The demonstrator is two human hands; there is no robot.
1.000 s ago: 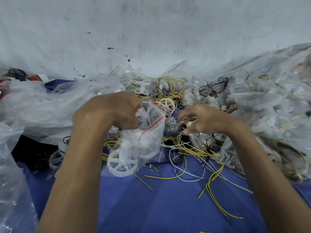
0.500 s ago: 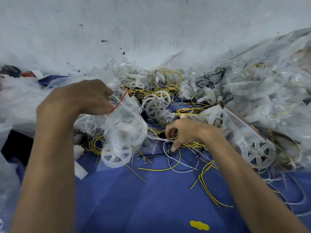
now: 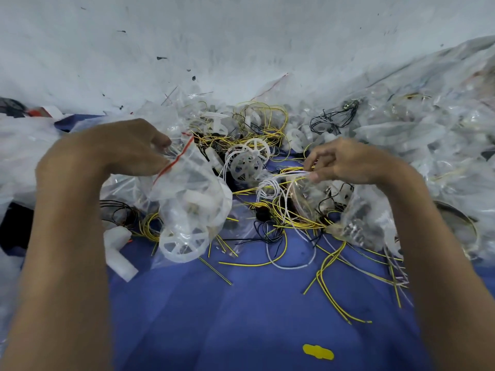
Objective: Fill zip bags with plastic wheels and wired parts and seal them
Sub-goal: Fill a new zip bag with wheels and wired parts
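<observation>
My left hand (image 3: 115, 151) grips the red-striped mouth of a clear zip bag (image 3: 192, 199) that hangs over the blue cloth. Inside it sit white plastic wheels, one (image 3: 183, 243) pressed against the bottom. My right hand (image 3: 345, 163) pinches a bundle of white and yellow wires (image 3: 284, 183) lifted a little off the pile, to the right of the bag. Loose white wheels (image 3: 247, 159) lie between my two hands, among tangled yellow wires (image 3: 257, 124).
Heaps of clear bags rise at the right (image 3: 428, 145) and left (image 3: 24, 145). A white wall (image 3: 241, 44) stands behind. Stray yellow wires (image 3: 334, 287) and a white plastic piece (image 3: 117, 253) lie on the blue cloth (image 3: 241, 322). A yellow sticker (image 3: 318, 352) sits near the front.
My right hand dipped to the wire pile on the cloth, then rose with a wire bundle pinched in its fingers. My left hand kept hold of the bag and shifted slightly left.
</observation>
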